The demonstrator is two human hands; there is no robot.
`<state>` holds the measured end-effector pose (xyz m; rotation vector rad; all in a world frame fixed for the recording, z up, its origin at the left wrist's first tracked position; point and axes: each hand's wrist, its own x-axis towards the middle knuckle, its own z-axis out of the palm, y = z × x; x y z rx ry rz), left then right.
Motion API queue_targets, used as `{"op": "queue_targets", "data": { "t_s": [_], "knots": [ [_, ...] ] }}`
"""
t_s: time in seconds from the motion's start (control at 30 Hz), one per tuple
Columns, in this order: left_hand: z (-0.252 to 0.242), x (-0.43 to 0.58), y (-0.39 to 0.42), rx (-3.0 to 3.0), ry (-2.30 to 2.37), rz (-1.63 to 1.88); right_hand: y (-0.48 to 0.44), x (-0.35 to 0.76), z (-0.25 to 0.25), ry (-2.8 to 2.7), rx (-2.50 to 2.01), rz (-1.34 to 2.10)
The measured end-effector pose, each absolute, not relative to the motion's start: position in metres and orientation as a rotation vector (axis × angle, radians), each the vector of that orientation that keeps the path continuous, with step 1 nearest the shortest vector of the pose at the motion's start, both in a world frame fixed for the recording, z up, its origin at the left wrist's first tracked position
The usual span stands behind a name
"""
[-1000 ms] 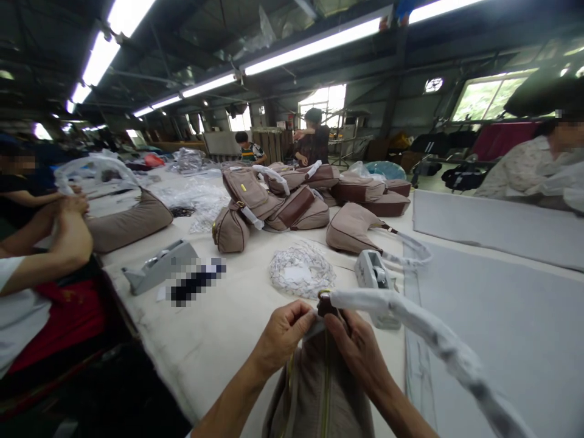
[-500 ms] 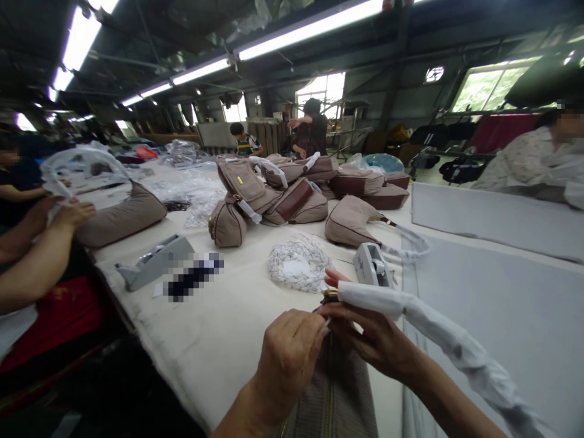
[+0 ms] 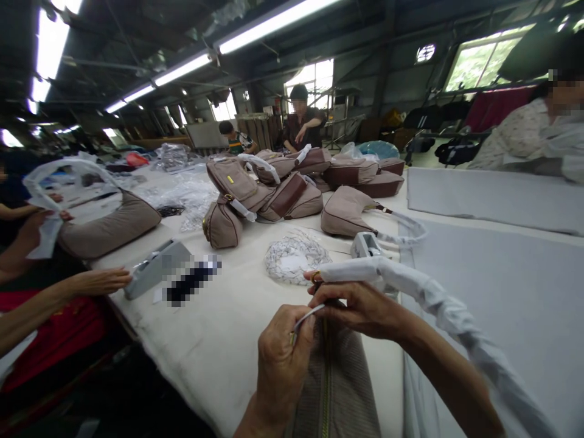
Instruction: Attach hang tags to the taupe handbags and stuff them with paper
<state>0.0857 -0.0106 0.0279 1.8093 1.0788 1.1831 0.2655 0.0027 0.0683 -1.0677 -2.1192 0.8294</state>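
Observation:
A taupe bag with a brass zipper stands upright at the front of the table. My left hand pinches a thin white strip near the bag's top end. On the other side, my right hand has its fingers closed at the bag's top, by a gold ring; the small part between its fingertips is hidden. The strap, wrapped in white material, arches from the ring over my right hand and down to the right.
Beyond my hands lie a coil of white strings, a tape dispenser and a pile of taupe bags. At left, a co-worker's hand reaches a grey tape dispenser. Grey sheets cover the right side.
My left hand has drawn slightly away from my right, and more of the white strip shows. The co-worker's hand at left has moved from the bag strap to the dispenser. The view has shifted slightly.

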Motion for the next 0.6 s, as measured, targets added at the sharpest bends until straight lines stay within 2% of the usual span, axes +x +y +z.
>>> {"op": "queue_targets", "data": {
  "t_s": [0.17,0.6],
  "knots": [
    [0.018,0.085,-0.013,1.415,1.1,1.132,0.004,0.263,0.064,-2.068,-1.05,0.751],
    [0.008,0.096,-0.013,1.415,1.161,1.372,0.007,0.256,0.053,-2.057,-0.978,0.692]
  ]
}}
